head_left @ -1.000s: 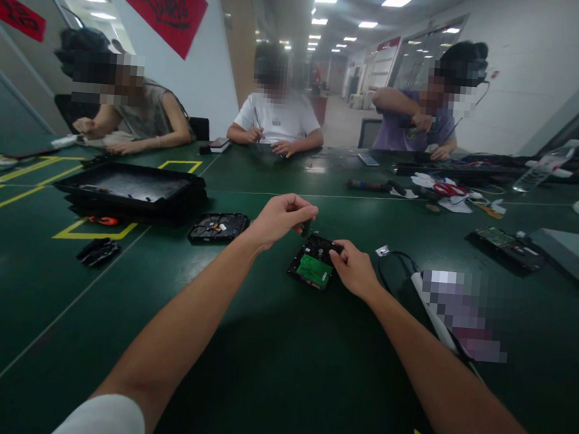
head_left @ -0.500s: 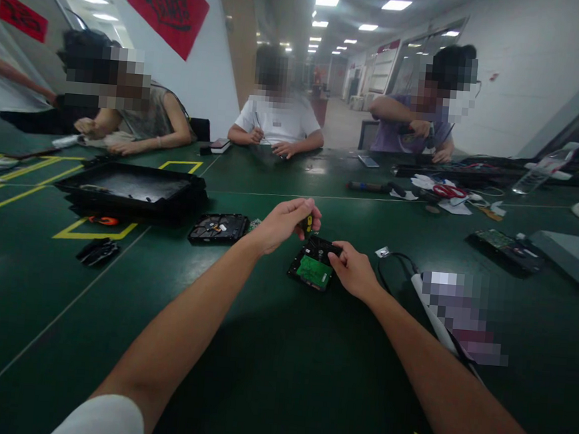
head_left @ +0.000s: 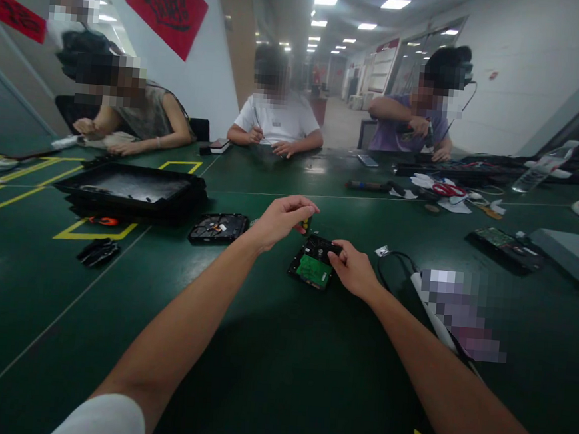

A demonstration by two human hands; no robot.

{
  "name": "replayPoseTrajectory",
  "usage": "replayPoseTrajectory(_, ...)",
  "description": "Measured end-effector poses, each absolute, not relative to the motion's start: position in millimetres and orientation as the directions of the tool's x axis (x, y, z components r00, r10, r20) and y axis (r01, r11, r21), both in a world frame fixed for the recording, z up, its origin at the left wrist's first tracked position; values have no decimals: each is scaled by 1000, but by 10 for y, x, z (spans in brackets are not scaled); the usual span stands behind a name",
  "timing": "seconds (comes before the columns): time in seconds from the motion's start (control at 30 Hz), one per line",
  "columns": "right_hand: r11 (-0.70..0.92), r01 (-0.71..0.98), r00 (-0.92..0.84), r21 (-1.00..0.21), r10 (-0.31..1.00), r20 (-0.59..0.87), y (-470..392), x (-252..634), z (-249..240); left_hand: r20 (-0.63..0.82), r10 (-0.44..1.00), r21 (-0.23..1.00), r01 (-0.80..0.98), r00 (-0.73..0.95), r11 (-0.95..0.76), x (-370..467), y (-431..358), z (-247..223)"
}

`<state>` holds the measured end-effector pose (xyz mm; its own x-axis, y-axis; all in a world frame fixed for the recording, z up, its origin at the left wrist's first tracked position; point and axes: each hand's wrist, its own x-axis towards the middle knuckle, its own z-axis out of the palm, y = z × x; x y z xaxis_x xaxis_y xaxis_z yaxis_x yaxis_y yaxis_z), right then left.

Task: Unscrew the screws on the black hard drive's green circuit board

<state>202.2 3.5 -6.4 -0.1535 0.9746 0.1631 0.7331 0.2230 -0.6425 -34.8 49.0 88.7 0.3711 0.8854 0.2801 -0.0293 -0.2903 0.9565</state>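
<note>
Surface: glossy dark green bench [head_left: 278, 363], thin pale seam lines, yellow tape marking by the left edge. Room: pale walls, red paper signs [head_left: 166, 10] with black characters, lit ceiling panels, corridor running back behind the far edge. Three people sit along the far edge; another person is partly visible behind, far left corner.

Black metal hard drive with green circuit board [head_left: 314, 264] is mid-bench, between left and right edges. Board side up. Long axis runs near edge to far edge, on a slant: far end leans right, near end left. Green board and the connector end face the near edge.

Right hand [head_left: 353, 269]: fingers closed on the drive's right side, toward its far end. Left hand [head_left: 283, 222]: fingers pinched narrow around a small yellow and black tool [head_left: 305, 224], just above the drive's far end. Tool is mostly hidden; looks like a short screwdriver, can't confirm.

Left of the drive: second black hard drive [head_left: 218, 228], then a stack of black plastic trays [head_left: 131, 188], with a small orange item [head_left: 103, 220] at its near side. Right of the drive: white power strip [head_left: 433, 312]. Closer to the right edge: black unit with exposed circuit board [head_left: 505, 249] and grey metal box [head_left: 570, 252].
</note>
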Motion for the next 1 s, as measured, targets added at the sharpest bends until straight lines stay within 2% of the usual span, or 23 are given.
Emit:
replayPoseTrajectory(0.37,234,740,-155,-630,972,178,62,2022,-112,218,886,975,-61,410,-212,-340,485,910)
replayPoseTrajectory(0.6,230,751,-155,-619,973,173,70,2022,-109,178,891,973,-207,418,-97,-359,544,855)
replayPoseTrajectory(1.0,217,752,-157,-623,976,150,38,2014,-68,235,899,972,-104,368,-212,-335,484,919)
